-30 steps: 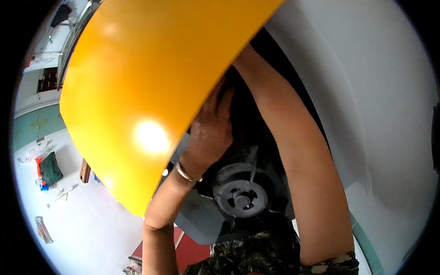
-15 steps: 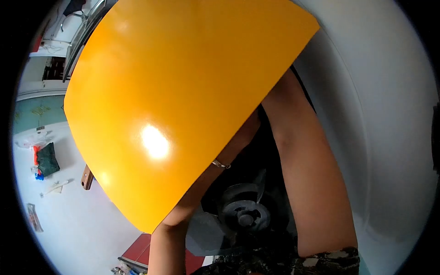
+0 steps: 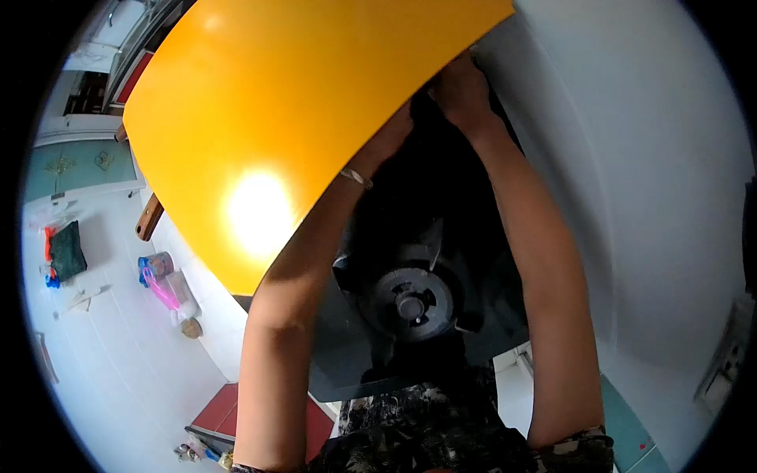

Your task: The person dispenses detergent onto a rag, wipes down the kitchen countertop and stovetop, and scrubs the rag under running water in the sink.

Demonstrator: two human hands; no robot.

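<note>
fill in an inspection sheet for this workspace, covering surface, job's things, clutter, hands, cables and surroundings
Surface: black stove top, burner in plain view with nothing on it; the rest partly hidden.
Job's things: yellow panel, slanting across the view, glare on its face.
Clutter: dark green bundle and pink-and-white items at left; wooden handle showing beside the panel's edge.
Left hand: partly behind the panel, bracelet on the wrist; grip hidden.
Right hand: at the panel's edge, fingers largely hidden; grip unclear.
Cables: nothing seen.
Surroundings: white tiles at left, pale smooth surface at right.
</note>
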